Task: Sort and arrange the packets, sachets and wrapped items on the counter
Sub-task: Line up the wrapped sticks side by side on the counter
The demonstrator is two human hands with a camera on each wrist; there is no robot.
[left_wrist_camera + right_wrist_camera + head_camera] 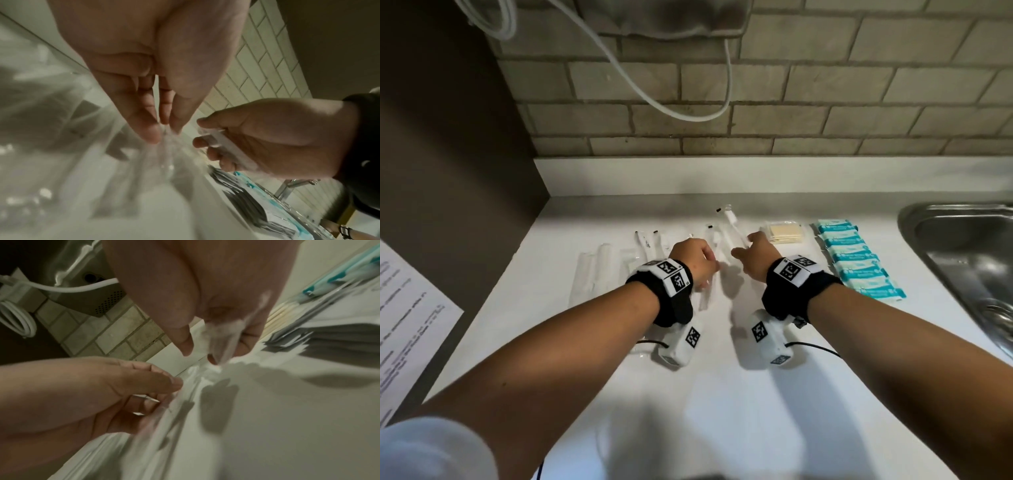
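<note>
On the white counter [722, 394] both hands work over a row of clear-wrapped white sticks [650, 240]. My left hand [709, 269] pinches the top of one clear wrapper [166, 146] between thumb and fingertips; the wrapper [707, 291] trails down toward me. My right hand [743, 248] curls round a white wrapped stick [226, 146] that points up toward the wall [729, 222]. In the right wrist view the same stick [222, 337] sits between thumb and fingers. The two hands are close together but apart.
A row of teal packets [859, 260] lies to the right, with a stack of toothpick packets [786, 233] beside it. More clear-wrapped items [599, 270] lie to the left. A steel sink [962, 257] is at far right, a printed sheet [407, 325] at far left, and a white cable [688, 109] hangs above.
</note>
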